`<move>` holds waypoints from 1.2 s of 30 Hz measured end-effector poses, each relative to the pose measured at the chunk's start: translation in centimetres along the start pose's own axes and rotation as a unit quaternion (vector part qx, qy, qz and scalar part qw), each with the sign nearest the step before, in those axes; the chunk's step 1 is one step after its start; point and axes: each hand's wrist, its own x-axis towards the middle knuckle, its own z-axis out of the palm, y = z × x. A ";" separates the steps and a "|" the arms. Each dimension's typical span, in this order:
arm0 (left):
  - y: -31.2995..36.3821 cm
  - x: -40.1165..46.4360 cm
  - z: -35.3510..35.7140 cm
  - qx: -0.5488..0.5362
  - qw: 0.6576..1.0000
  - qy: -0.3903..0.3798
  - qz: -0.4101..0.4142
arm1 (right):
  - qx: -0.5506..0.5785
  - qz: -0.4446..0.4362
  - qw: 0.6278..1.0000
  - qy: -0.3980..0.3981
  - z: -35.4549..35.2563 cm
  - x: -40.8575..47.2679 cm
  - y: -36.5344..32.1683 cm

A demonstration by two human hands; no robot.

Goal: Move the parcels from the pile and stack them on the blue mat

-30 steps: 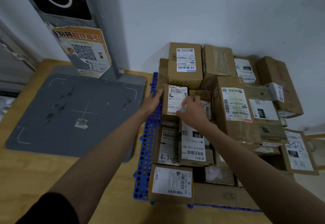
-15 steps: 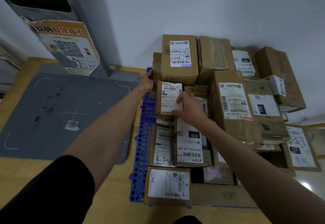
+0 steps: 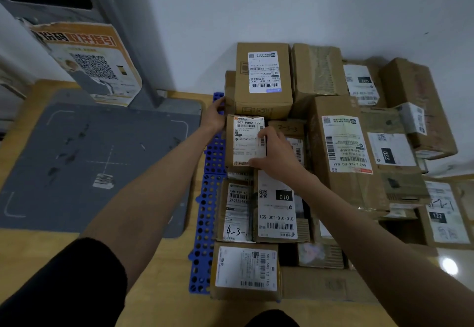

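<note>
Head view looks down on a wooden floor (image 3: 164,283) below a pale wall (image 3: 282,6). At left lies a grey scanner plate (image 3: 84,162) with a post (image 3: 120,39) carrying a QR poster (image 3: 89,62). To its right cardboard parcels (image 3: 346,152) crowd the blue mat (image 3: 205,237), whose perforated left edge shows beside them; parcels at far right reach past where any mat can be seen. Tallest in the middle is the 442 box (image 3: 343,147), with the top box (image 3: 264,80) at the back. In front of that sits the 507 parcel (image 3: 246,142), on the stack near the mat's left edge. Left hand (image 3: 214,118) rests at this parcel's upper left corner, fingers against the mat edge; whether they curl round the parcel cannot be told. Right hand (image 3: 277,154) holds the parcel's right edge, thumb and fingertips pinching across its label.
</note>
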 end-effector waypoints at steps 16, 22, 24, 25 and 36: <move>1.4 -1.8 -3.0 0.255 0.961 -0.086 0.059 | -0.049 0.029 0.998 -0.039 -1.6 -0.2 -1.0; 4.7 -7.4 -6.8 0.399 0.909 -0.068 0.099 | -0.078 -0.001 0.997 -0.026 -4.4 -2.9 -2.4; 6.5 -9.6 -7.5 0.435 0.892 -0.053 0.110 | -0.082 -0.014 0.996 -0.027 -5.8 -4.5 -2.7; 7.6 -10.7 -7.6 0.452 0.883 -0.052 0.118 | -0.083 -0.020 0.996 -0.028 -6.5 -5.4 -2.7; 16.6 -20.6 1.3 0.539 0.795 -0.129 0.246 | -0.134 -0.006 0.991 -0.001 -14.4 -16.3 1.8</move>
